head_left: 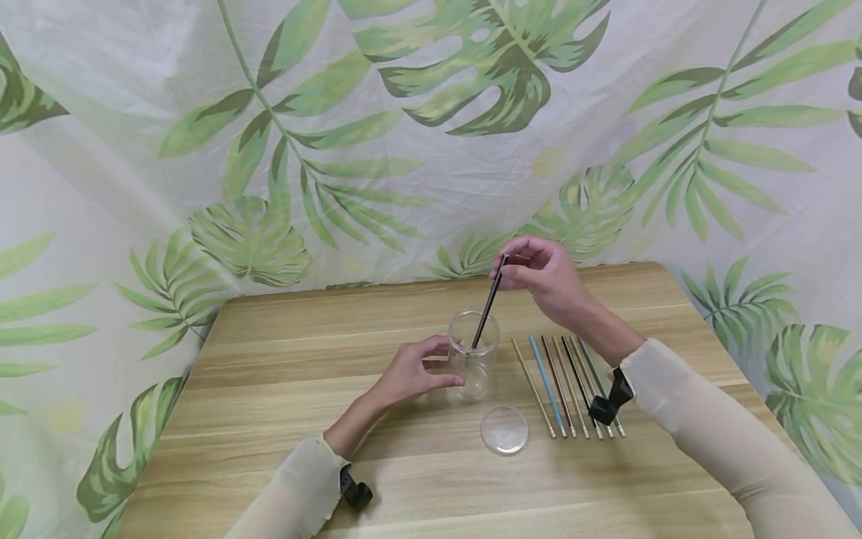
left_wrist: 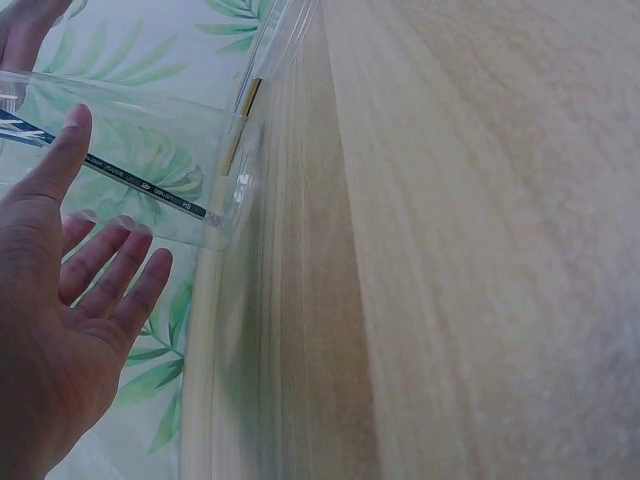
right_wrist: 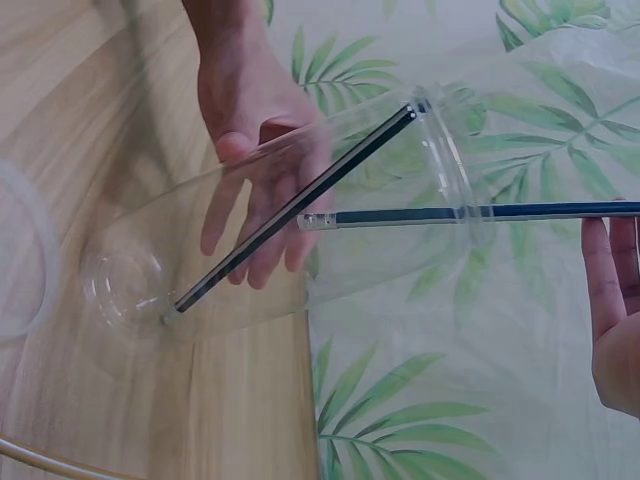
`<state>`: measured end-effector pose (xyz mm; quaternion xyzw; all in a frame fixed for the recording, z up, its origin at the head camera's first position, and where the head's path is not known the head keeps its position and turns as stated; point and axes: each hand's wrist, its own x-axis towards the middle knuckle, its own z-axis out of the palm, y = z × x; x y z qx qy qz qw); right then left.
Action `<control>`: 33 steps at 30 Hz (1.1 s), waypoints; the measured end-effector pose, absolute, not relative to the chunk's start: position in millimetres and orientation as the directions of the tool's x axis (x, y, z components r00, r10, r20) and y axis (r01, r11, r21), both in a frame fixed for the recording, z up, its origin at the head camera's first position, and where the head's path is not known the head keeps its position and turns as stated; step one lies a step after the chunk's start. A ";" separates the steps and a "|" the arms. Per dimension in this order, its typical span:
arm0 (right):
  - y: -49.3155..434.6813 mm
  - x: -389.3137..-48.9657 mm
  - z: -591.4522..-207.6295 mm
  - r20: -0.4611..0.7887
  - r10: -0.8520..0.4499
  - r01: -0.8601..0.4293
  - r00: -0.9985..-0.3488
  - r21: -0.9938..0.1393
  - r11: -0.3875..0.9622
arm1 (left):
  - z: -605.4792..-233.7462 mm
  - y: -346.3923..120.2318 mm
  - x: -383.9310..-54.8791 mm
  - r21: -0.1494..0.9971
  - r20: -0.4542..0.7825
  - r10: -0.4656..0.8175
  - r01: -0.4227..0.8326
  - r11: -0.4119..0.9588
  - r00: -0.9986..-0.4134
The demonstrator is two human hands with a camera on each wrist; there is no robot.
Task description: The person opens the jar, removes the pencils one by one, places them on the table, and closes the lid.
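Observation:
A clear plastic jar (head_left: 480, 385) stands uncapped on the wooden table. My left hand (head_left: 412, 368) holds its left side, thumb in front and fingers behind. Above the mouth, my right hand (head_left: 547, 278) pinches a dark pencil (head_left: 496, 287) near its upper end. The right wrist view has this pencil (right_wrist: 400, 215) passing through the rim, its pale eraser end inside the jar. Another dark pencil (right_wrist: 300, 205) leans diagonally within, from the bottom to the rim. Through the wall in the left wrist view, dark pencil (left_wrist: 150, 188) with printed lettering shows.
A round clear lid (head_left: 505, 431) lies in front of the jar. To the right, several pencils lie side by side, among them a blue pencil (head_left: 548, 384) and a brown pencil (head_left: 560, 384). A leaf-patterned cloth (head_left: 431, 150) hangs behind the table (head_left: 303, 337).

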<state>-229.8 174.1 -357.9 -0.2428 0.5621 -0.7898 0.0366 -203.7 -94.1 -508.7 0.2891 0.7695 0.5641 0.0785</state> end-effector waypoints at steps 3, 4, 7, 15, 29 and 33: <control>176.8 -229.2 -355.1 0.343 -0.316 -0.194 -0.885 -0.887 -0.420 | -509.0 -94.0 -203.6 0.912 0.208 0.532 0.359 0.197 -0.821; 177.6 -229.2 -354.2 0.345 -0.309 -0.190 -0.886 -0.880 -0.436 | -508.9 -93.9 -203.5 0.912 0.207 0.532 0.359 0.198 -0.821; 181.0 -229.9 -352.2 0.354 -0.287 -0.190 -0.890 -0.860 -0.474 | -508.8 -93.9 -203.3 0.914 0.204 0.533 0.356 0.197 -0.821; 192.3 -231.8 -343.9 0.357 -0.187 -0.198 -0.915 -0.803 -0.563 | -508.1 -93.9 -202.7 0.918 0.193 0.528 0.342 0.200 -0.827; 212.9 -232.2 -334.7 0.302 -0.115 -0.153 -0.946 -0.731 -0.665 | -506.7 -92.9 -202.2 0.918 0.196 0.532 0.345 0.197 -0.824; 218.0 -232.5 -334.6 0.289 -0.117 -0.135 -0.950 -0.718 -0.682 | -506.9 -93.0 -202.3 0.915 0.205 0.535 0.355 0.193 -0.819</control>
